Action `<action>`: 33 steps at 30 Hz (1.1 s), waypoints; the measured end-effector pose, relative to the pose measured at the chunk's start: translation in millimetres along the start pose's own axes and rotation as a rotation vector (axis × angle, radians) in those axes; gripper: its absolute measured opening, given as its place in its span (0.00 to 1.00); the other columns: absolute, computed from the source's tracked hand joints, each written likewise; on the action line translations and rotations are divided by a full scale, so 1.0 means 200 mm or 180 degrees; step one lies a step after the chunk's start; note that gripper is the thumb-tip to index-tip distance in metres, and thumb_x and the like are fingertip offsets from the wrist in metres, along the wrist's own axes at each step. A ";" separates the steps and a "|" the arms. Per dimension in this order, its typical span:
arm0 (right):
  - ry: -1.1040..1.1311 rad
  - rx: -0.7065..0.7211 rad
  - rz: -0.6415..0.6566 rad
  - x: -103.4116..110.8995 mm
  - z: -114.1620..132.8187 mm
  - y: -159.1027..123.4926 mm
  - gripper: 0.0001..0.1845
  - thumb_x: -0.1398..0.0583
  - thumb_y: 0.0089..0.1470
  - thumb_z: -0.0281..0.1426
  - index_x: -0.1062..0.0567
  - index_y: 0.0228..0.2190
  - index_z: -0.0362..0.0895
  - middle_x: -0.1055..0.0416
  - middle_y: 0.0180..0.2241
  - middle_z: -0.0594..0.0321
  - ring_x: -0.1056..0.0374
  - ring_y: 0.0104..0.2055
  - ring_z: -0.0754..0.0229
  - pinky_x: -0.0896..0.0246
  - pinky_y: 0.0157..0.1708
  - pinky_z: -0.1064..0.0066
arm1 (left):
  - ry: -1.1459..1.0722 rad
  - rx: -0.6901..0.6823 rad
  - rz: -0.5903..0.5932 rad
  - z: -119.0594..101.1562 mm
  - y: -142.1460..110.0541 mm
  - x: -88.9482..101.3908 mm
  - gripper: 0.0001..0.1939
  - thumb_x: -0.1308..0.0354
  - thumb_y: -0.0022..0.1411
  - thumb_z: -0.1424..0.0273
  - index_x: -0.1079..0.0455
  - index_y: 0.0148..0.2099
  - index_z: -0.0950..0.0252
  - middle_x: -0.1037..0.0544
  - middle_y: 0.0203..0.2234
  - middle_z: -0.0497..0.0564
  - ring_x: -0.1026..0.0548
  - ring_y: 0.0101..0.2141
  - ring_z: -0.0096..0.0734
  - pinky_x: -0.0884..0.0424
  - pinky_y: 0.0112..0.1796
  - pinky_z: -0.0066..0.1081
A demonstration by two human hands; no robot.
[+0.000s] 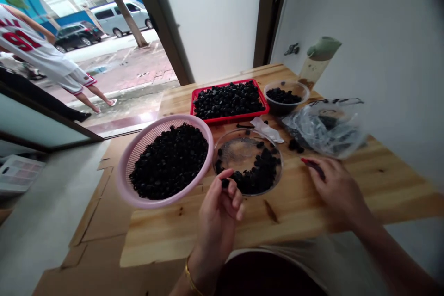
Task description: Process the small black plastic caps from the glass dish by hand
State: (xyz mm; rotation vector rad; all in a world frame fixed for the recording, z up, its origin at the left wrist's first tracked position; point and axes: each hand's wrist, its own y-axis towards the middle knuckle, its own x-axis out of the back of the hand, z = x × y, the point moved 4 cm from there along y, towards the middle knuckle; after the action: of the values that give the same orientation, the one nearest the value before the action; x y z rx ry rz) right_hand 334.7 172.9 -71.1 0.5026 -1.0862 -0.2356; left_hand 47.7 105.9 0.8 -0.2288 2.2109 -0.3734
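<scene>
Your left hand (220, 212) pinches one small black piece (225, 183) narrowly between thumb and fingers, at the near edge of the clear round dish (239, 148). Your right hand (338, 189) grips a dark, red-tipped tool (317, 169), type unclear, near the plastic bag (322, 129). The pink basket (122, 180), heaped with black pieces, stands just left of the dish.
</scene>
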 end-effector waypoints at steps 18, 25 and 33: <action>-0.0530 0.0342 0.0219 0.06 0.16 0.02 0.21 0.47 0.69 0.34 0.23 0.54 0.37 0.22 0.47 0.44 0.29 0.50 0.41 0.32 0.53 0.47 | -0.0289 0.0414 -0.0038 -0.03 0.03 0.05 0.07 0.38 0.65 0.73 0.22 0.44 0.70 0.28 0.28 0.47 0.35 0.20 0.18 0.35 0.18 0.18; 0.0376 0.0905 0.0177 0.24 0.46 0.18 0.09 0.41 0.68 0.28 0.20 0.41 0.43 0.19 0.37 0.55 0.27 0.42 0.51 0.32 0.46 0.58 | 0.0526 -0.0158 -0.0187 -0.08 0.01 0.10 0.13 0.29 0.59 0.64 0.22 0.44 0.65 0.25 0.28 0.48 0.30 0.23 0.24 0.28 0.22 0.24; -0.0043 0.1071 0.1944 -0.12 0.62 0.54 0.03 0.34 0.61 0.25 0.18 0.35 0.42 0.18 0.38 0.57 0.27 0.45 0.51 0.38 0.47 0.63 | 0.0739 0.0021 -0.0311 -0.13 -0.03 0.12 0.13 0.27 0.55 0.64 0.22 0.40 0.63 0.24 0.29 0.49 0.29 0.24 0.26 0.27 0.25 0.26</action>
State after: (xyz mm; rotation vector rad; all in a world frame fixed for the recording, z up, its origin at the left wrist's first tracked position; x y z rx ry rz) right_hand 207.3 242.3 10.8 0.4429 -1.2484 0.4869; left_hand 12.2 98.3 0.0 -0.3038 2.4319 -0.4817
